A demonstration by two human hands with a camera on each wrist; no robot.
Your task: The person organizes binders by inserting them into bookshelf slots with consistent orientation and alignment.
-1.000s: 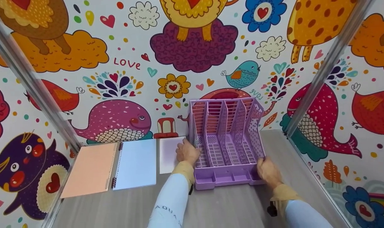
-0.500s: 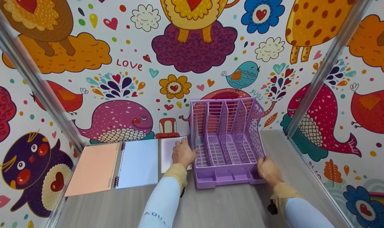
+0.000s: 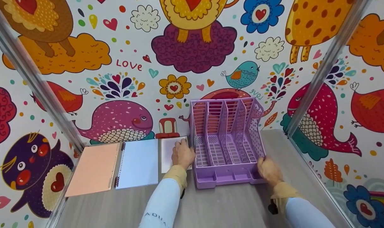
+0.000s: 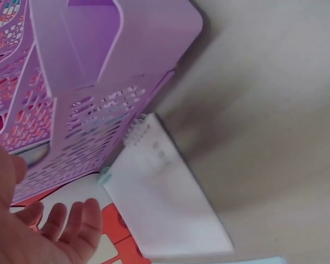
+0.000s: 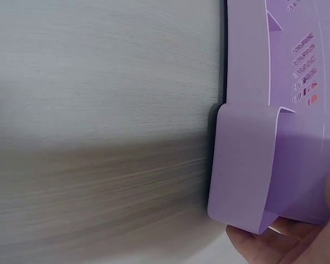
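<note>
Far left of the left-hand fingers: white wall panel printed with bright cartoon animals point(image 3: 128, 34), a silver metal post point(image 3: 33, 76) leaning through the view at the corner. Tabletop point(image 3: 220, 209) grey, wood-grained, matt, running up to the printed back wall beyond the fingers. On it, well left of those fingers, a flat peach rectangular notebook point(image 3: 93, 169); nearer them, a pale blue notebook with dark red spiral binding point(image 3: 137, 164); under and just beside them, a small whitish-lilac spiral notebook point(image 3: 167, 155). Left hand point(image 3: 182, 155): fingers loosely bent and apart, gripping nothing, close to the organizer's left side; contact cannot be told. Between the two hands, a purple plastic desk organizer point(image 3: 222, 144), upright, lattice-walled, four bays, low tray in front. Right hand point(image 3: 269, 171): fingers grip its front right corner. Beside these fingers, soft shadow across the grain. Further right of them, a second silver metal post point(image 3: 332, 63) and more printed wall.
</note>
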